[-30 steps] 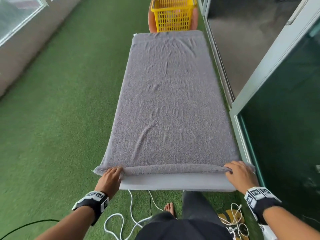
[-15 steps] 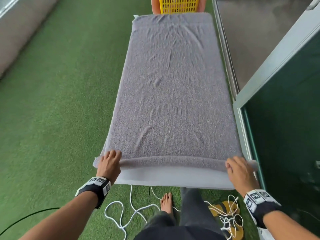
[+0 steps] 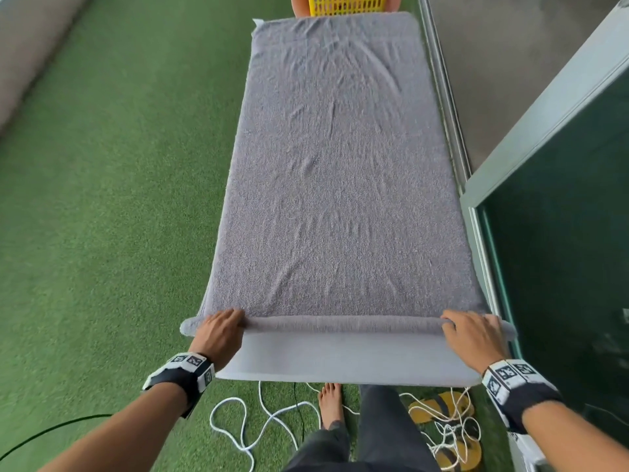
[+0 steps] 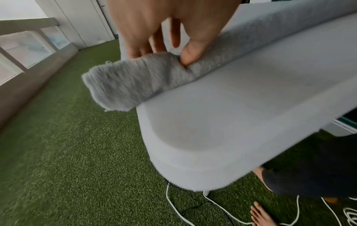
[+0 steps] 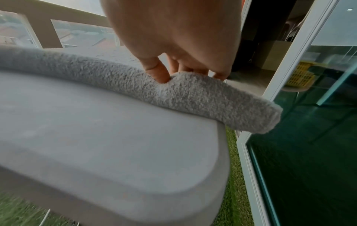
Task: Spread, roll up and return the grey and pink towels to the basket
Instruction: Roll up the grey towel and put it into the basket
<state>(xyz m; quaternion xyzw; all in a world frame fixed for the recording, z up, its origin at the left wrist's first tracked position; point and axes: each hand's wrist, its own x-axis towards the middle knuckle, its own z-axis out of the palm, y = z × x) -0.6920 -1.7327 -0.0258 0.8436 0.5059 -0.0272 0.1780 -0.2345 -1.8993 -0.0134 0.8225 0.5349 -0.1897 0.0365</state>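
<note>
The yellow basket (image 3: 347,4) is cut off by the head view's top edge (only its lower wall shows). The grey towel (image 3: 340,185) hides most of the tabletop (image 3: 343,356).

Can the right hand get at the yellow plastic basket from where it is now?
Probably not: the right hand grips the grey towel roll at the table's near end, the yellow plastic basket beyond the far end.

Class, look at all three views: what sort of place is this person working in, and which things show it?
Probably a home balcony or enclosed terrace: artificial grass covers the floor, a glass sliding door runs along one side, and rooftops show beyond the parapet.
</note>
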